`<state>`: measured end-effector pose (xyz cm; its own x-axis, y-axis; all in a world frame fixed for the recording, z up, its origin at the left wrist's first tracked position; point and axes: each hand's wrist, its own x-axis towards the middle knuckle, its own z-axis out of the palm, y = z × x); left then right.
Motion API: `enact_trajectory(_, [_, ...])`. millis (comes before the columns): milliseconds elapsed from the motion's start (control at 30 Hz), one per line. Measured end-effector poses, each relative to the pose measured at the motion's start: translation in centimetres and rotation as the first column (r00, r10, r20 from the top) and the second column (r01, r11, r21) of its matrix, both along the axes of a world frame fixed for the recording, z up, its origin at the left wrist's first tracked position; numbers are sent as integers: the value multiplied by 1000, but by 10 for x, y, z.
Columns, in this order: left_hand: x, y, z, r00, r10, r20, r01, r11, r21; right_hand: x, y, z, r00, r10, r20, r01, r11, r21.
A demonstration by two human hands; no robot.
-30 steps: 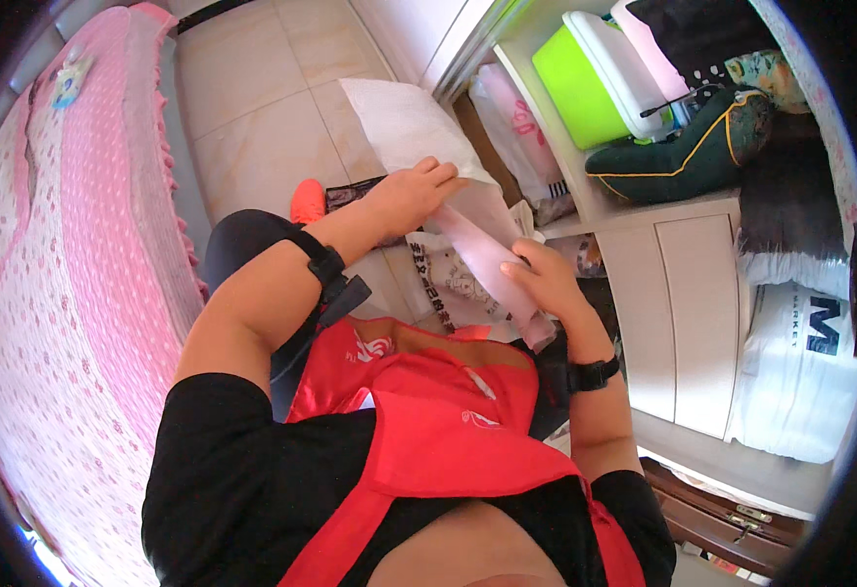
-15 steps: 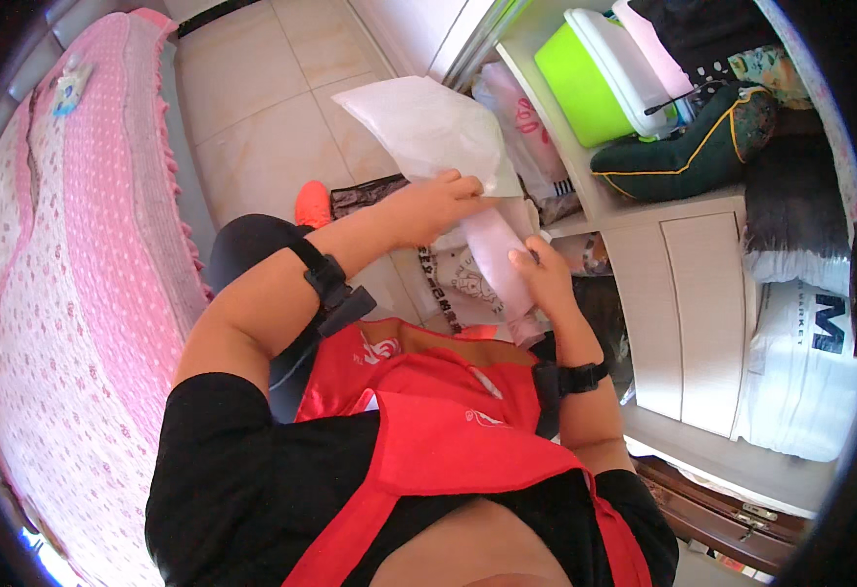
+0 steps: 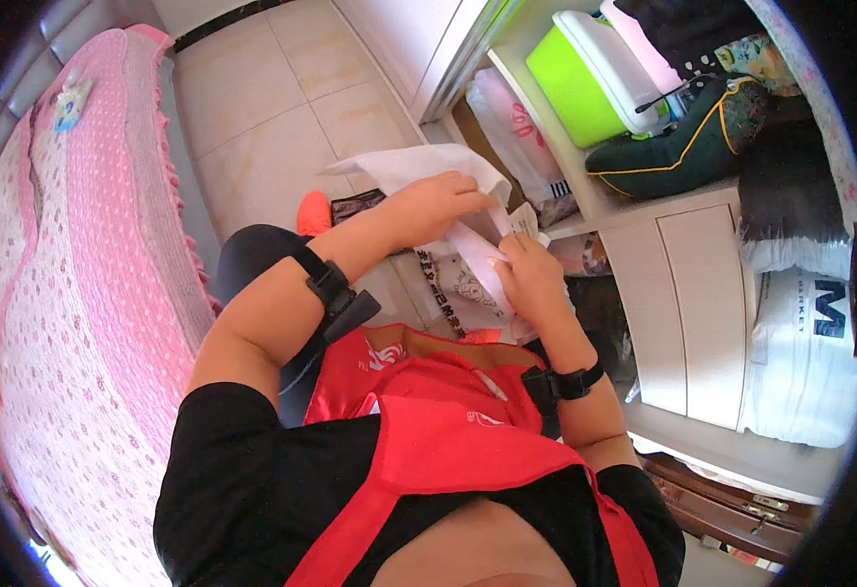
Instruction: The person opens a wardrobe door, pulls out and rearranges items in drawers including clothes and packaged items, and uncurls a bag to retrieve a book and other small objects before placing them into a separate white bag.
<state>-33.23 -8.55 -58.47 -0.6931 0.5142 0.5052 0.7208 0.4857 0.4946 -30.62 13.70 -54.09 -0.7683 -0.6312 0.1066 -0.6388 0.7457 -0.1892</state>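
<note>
A thin white and pale pink cloth-like sheet [image 3: 414, 164] is between my two hands; its exact kind I cannot make out. The fingers of my left hand [image 3: 443, 207] are closed on its upper part, and a white flap spreads out beyond them. My right hand [image 3: 534, 279] pinches the narrow pink part lower down, thumb toward the left. Beside the right fingers a small pale piece with faint marks shows, perhaps a label. Below the sheet, on the floor, lies a pale printed bag [image 3: 467, 292], partly covered by my right hand and the sheet.
A bed with a pink patterned cover [image 3: 105, 254] stands on the left. At the right, shelves hold a green and white box [image 3: 585, 88], a dark green cushion [image 3: 678, 147] and a clear bag [image 3: 516, 127]. Below are pale cabinet panels [image 3: 678, 308] and a white bag [image 3: 800, 362].
The white flap has swung down and lies flatter and narrower. My right hand has moved slightly up and left, closer to the left hand. Both hands keep their hold.
</note>
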Motion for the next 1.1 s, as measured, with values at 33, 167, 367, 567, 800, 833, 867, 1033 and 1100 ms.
enact_trajectory(33, [2, 2, 4, 1000, -1, -1, 1, 1000, -1, -1, 2, -4, 1000, -13, 21, 14, 999, -49])
enact_trajectory(167, [15, 16, 12, 984, -154, -85, 162, 983, 90, -4, 6, -7, 929, -179, 325, 265, 933, -244])
enact_trajectory(367, [29, 33, 11, 1000, 1, -9, 2, 963, 269, 0, 4, 4, 968, -139, 207, 198, 933, -302])
enact_trajectory(567, [20, 30, 19, 991, -131, 0, 123, 929, 349, -6, 4, 16, 846, -341, 410, 456, 861, -225])
enact_trajectory(800, [17, 22, 6, 994, -20, 107, -11, 960, 279, -14, 31, 0, 853, -120, 508, 459, 636, -620])
enact_trajectory(833, [22, 26, 7, 994, -19, 104, -11, 961, 277, -11, 34, -2, 840, -131, 527, 495, 584, -644])
enact_trajectory(867, [26, 29, 8, 994, -48, 98, 18, 957, 289, -8, 37, -4, 826, -140, 547, 529, 530, -663])
enact_trajectory(1033, [21, 18, 15, 976, 138, 170, -176, 957, 232, -7, 47, -3, 834, -185, 520, 550, 351, -758])
enact_trajectory(1100, [18, 17, 8, 983, 176, 46, -181, 972, 149, -8, 45, -5, 843, -184, 505, 537, 318, -781])
